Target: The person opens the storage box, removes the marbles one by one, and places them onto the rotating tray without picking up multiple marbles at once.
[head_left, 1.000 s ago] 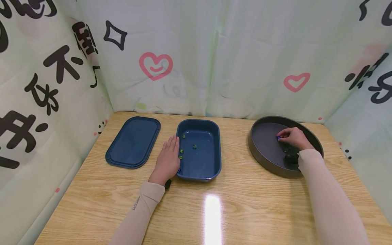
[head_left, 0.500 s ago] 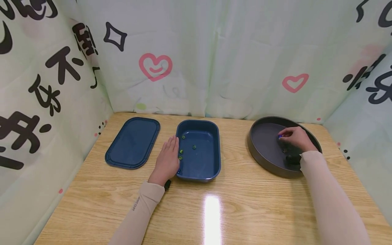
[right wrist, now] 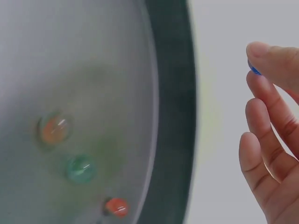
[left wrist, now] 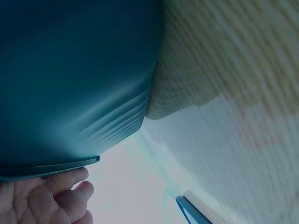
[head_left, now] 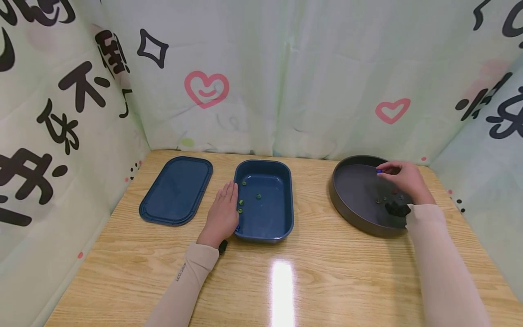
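A light wood-grain tabletop (head_left: 327, 272) fills the lower view, with a bright glare streak near its front. Pale printed cloth (head_left: 286, 68) hangs behind and along both sides, patterned with pink hearts (head_left: 206, 88), black characters and a diamond outline.

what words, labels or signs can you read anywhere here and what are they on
Black brush-style characters on the backdrop cloth: "不" reads at upper left; the others are cut off or folded, not readable.
Pink heart with a smile and a plain pink heart: signs on the same cloth.
Black diamond outline: same cloth.
Small dark print on the left sleeve: too small to read.
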